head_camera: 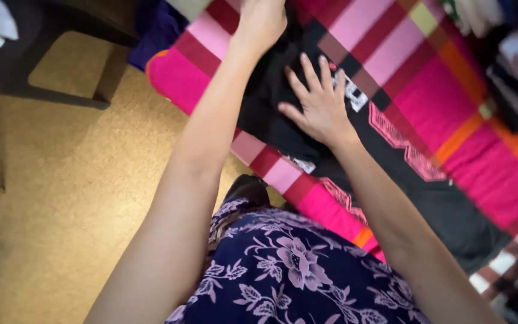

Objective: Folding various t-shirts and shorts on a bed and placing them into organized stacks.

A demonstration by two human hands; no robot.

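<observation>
A black garment with pink and white trim lies spread over a pink, red and orange striped blanket. My right hand presses flat on the garment with its fingers apart. My left hand reaches farther up, at the frame's top edge, and appears to grip a fold of the black cloth; its fingers are partly cut off by the frame.
A tan floor fills the left side. A dark piece of furniture stands at the upper left. Piled clothes lie at the upper right. My purple flowered dress fills the bottom middle.
</observation>
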